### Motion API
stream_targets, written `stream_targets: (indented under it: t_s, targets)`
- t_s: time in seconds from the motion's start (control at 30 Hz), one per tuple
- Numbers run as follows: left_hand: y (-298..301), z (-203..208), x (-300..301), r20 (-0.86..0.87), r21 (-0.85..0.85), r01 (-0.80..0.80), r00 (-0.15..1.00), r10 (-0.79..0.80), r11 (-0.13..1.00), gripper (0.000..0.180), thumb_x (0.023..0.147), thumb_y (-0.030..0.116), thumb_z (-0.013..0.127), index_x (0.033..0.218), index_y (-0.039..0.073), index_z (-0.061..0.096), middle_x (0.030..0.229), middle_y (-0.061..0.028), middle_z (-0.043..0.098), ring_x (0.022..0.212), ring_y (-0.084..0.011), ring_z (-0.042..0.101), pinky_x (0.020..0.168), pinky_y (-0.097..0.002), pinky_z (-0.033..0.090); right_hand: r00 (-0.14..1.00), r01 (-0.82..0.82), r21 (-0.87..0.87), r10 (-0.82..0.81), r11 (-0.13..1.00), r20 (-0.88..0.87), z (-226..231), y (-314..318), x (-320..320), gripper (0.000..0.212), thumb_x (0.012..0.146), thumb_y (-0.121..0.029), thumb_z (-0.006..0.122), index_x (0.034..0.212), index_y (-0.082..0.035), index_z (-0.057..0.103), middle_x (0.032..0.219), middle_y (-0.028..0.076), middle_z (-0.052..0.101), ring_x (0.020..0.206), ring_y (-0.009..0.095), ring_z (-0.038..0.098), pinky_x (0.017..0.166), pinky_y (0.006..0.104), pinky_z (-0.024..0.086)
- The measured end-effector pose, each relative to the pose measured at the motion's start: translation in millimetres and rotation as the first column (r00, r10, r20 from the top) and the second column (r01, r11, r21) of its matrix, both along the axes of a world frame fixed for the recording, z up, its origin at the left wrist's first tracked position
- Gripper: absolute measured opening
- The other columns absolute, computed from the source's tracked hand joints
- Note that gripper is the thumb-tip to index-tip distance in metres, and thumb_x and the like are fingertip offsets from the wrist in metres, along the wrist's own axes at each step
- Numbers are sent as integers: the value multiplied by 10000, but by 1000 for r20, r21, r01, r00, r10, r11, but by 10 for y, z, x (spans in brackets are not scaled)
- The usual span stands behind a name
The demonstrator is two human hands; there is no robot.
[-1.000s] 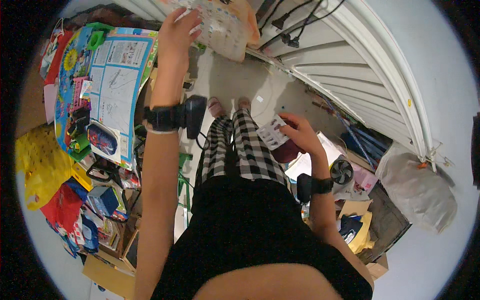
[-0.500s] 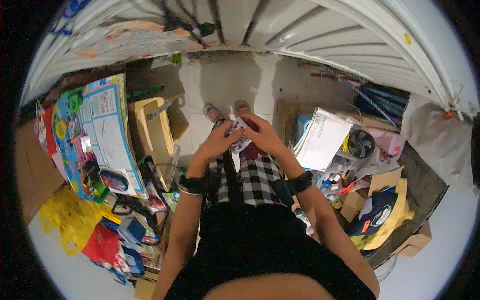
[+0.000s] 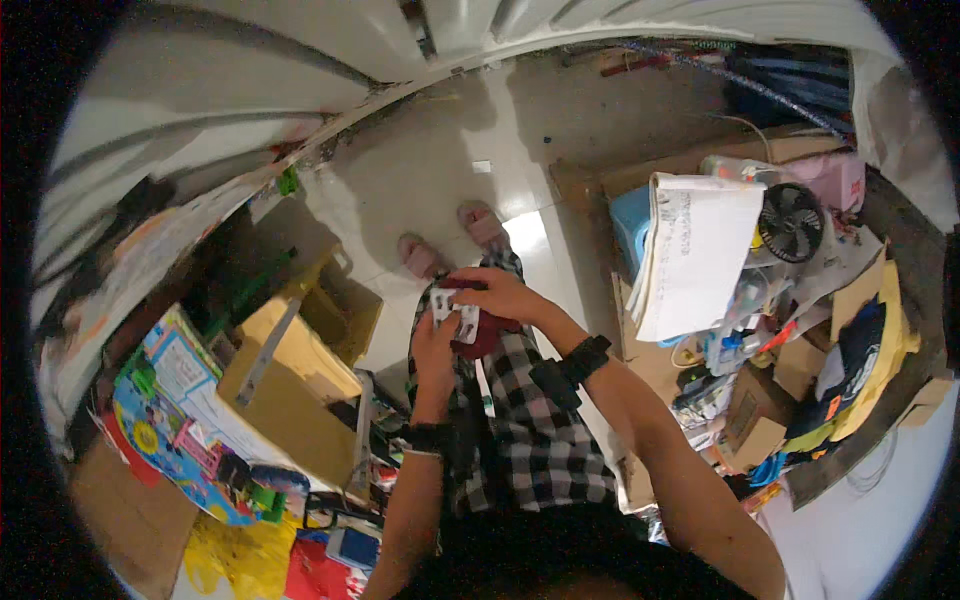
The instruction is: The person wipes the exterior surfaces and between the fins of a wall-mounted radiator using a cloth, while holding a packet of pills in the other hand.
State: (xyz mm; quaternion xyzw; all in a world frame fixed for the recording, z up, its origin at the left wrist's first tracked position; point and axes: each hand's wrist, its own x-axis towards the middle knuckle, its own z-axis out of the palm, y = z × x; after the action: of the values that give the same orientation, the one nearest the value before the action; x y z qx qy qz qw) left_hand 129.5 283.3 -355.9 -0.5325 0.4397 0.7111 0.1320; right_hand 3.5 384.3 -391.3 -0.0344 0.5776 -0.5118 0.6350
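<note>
In front of my thighs I hold a small flat white piece with dark marks [image 3: 455,313], perhaps a card or blister pack; its kind is unclear. My left hand [image 3: 436,350] is closed on its near edge, thumb and fingers pressed together. My right hand [image 3: 497,297] reaches over its far side, fingers bent against it. Right behind the white piece is a dark red soft-looking thing [image 3: 483,337], partly covered by my right hand. Whether the right hand also grips that is hidden. Below lie checked trousers [image 3: 540,440] and pink slippers [image 3: 483,224].
At left stands a yellowish wooden drawer unit [image 3: 300,400] beside a colourful board [image 3: 170,440] and yellow plastic bag [image 3: 235,555]. At right, a cluttered low surface carries white papers [image 3: 700,255], a black fan [image 3: 790,222] and a cardboard box [image 3: 752,418]. Ribbed white panelling [image 3: 250,100] curves across the front.
My view has turned and tilted, so the surroundings have shifted. Both hands stay together at the white piece; my left hand has dropped to its near edge and my feet have moved apart.
</note>
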Motion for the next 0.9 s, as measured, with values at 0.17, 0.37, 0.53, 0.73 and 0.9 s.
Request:
stream_targets:
  t_s: [0.17,0.37,0.53,0.73,0.9]
  targets:
    - [170,-401,-102,154,-199,-349,912,381,916,214,841,135,520,1021,22,500,906,-12,557,777,-91,527,658,-249,435,998,66,109,-64,992,-19,-1388,13,-107,336,814,-244,597,1020,21,586,909,60,624,801,127,577,662,246,458]
    - [451,-900,-199,46,-427,-326,924,380,844,180,844,83,535,985,8,453,832,-4,498,688,-70,452,600,-238,417,904,398,234,-337,887,-263,-3501,143,-163,254,752,-175,642,920,-5,557,753,135,616,695,202,597,603,302,488]
    - [351,-1049,-126,120,-548,-128,966,228,827,369,842,100,547,1143,-2,360,1023,-79,447,871,-143,429,747,-277,395,682,108,478,285,872,-674,-4127,-63,-393,582,745,-252,609,1231,-33,374,971,243,519,957,379,513,812,430,432]
    - [116,-1268,-116,143,-700,-219,890,434,679,308,827,108,544,1074,-2,398,944,-48,436,757,-110,401,634,-226,375,248,169,554,509,815,-825,-4545,-382,-441,520,735,-150,617,1200,-52,407,1045,198,478,959,324,534,745,395,504]
    - [-79,-1446,100,174,-810,42,969,173,585,327,837,144,553,1077,-13,395,954,-66,424,806,-126,395,681,-224,381,296,99,633,585,767,-755,-5025,-294,-372,313,742,-97,584,1045,-47,520,1058,187,468,939,319,539,766,383,502]
